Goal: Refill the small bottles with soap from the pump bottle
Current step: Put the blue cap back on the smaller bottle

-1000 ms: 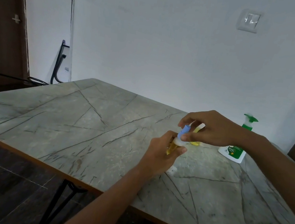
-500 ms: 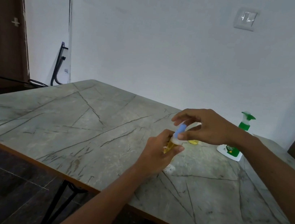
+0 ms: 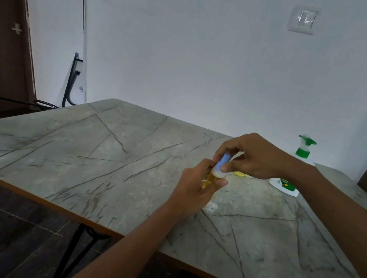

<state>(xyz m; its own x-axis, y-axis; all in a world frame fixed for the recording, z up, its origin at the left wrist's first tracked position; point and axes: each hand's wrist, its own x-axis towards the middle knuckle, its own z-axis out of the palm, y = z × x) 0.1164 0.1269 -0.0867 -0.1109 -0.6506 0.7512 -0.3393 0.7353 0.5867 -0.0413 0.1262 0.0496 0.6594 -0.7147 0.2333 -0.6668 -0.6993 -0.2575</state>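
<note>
Clearly the small clear plastic bottle of amber soap (image 3: 211,178) is light and a little squeezable, held above the grey veined stone-pattern table (image 3: 110,152), tilted with its neck toward the far side. The left hand (image 3: 196,188) is curled round its body, and that looks the right place — firm at the middle, not hard enough to press soap out. The right hand (image 3: 253,155) pinches the pale blue cap (image 3: 224,159) between thumb and fingertips; whether it is tightening or loosening I cannot tell. Soapy plastic is likely slick. Behind the right wrist stands the white pump bottle with green pump head (image 3: 296,168), and a small yellow piece (image 3: 240,174) lies near it.
</note>
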